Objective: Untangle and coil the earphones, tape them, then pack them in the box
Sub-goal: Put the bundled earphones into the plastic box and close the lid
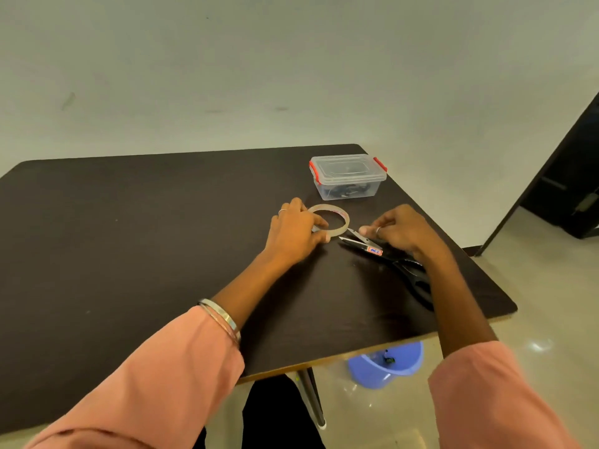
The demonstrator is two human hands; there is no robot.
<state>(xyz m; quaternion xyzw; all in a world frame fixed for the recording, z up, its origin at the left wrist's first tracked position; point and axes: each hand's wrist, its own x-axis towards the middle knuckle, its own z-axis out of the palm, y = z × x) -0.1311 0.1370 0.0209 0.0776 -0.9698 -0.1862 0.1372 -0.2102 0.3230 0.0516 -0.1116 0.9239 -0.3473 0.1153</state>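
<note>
I am looking down on a dark table (pixel 129 238) that is filling most of the view, with a pale wall behind it and a shiny tiled floor showing at the right. Under the near edge of the table, at about five o'clock, a blue bucket (pixel 385 367) is standing on the floor. Toward one o'clock on the tabletop a clear plastic box (pixel 348 176) is sitting with its lid on and red clips at both ends; something dark is lying inside it, probably the earphones (pixel 343 191), though I cannot make them out for certain through the plastic. Black-handled scissors (pixel 389 257) are lying at three o'clock from the table's middle, blades parted and pointing toward the tape, handles running under my right forearm. My left hand (pixel 296 231) is gripping the tape roll (pixel 329 218), which is lying flat on the table just in front of the box, with the fingers curling over its near-left rim and the thumb pressing below. My right hand (pixel 402 230) is hovering just beside the roll at its three o'clock, above the scissor blades, with fingertips pinching together; whether they are holding a tape end I cannot tell.
</note>
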